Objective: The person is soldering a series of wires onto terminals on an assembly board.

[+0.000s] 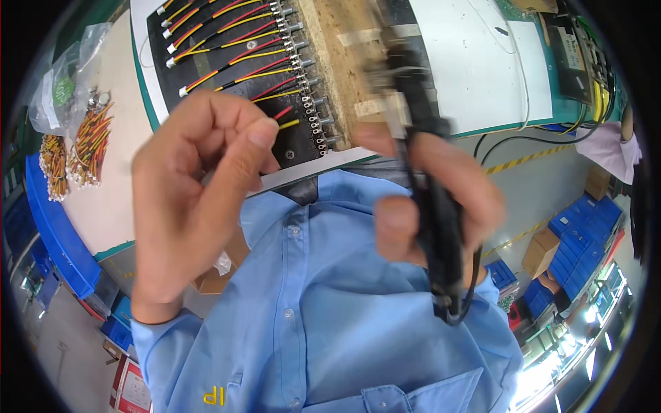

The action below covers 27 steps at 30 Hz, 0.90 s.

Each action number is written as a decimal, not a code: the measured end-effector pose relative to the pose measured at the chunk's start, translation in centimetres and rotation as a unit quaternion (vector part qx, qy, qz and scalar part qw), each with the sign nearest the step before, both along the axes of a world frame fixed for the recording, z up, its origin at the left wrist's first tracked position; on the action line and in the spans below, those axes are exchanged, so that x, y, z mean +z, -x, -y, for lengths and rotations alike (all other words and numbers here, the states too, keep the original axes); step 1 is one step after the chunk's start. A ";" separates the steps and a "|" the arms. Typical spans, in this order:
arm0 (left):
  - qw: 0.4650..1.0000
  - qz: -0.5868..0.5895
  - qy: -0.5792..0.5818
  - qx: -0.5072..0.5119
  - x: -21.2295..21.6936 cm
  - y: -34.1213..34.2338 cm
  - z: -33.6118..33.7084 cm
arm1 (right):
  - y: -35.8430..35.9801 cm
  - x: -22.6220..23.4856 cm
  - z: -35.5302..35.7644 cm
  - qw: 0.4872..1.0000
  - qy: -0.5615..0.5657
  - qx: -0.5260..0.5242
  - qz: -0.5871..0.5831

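Note:
My left hand (200,186) is closed in a pinch on a pair of thin wires (289,124), one red and one yellow, whose ends stick out past the fingertips. Those ends point at a row of small metal lug terminals (318,131) along the edge of a black board (281,150). Farther up, several red, yellow and black wires (219,47) with white plugs run to other terminals. My right hand (458,186) grips a black corded soldering iron (441,241). Its upper end is smeared by motion, over the wood strip and apart from the wires.
Wire bundles (89,148) and a clear plastic bag (55,96) lie on the bench at left, beside a blue bin (58,227). A wood strip (337,65) borders the terminals. At far right stand a black box (568,58) with cables and another person's pink sleeve (609,148).

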State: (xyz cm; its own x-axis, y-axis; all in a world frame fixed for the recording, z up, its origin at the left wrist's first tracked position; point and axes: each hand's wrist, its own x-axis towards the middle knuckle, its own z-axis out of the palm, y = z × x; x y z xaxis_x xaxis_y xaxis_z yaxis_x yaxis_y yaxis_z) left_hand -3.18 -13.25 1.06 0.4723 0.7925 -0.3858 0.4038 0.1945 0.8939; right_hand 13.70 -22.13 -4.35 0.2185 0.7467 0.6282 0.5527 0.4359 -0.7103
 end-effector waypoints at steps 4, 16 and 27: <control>0.996 -0.052 0.014 -0.076 -0.4 -0.3 -2.3 | -3.7 0.4 1.8 0.989 -0.002 0.052 0.135; 0.987 -0.049 0.096 -0.122 -1.3 -0.4 -4.2 | -2.7 0.4 4.4 0.993 0.030 0.101 -0.048; 0.988 -0.064 0.105 -0.096 -0.8 -1.0 -4.0 | -3.0 0.6 3.5 0.986 0.058 0.150 -0.050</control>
State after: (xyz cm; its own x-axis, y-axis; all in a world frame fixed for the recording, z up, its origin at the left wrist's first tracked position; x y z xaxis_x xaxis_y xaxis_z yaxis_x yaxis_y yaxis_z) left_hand -2.17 -9.28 0.21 0.5431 0.5887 -0.5987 0.5577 0.2801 0.7813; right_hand 16.72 -25.66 -3.77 0.0336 0.8530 0.5208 0.3364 0.4811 -0.8096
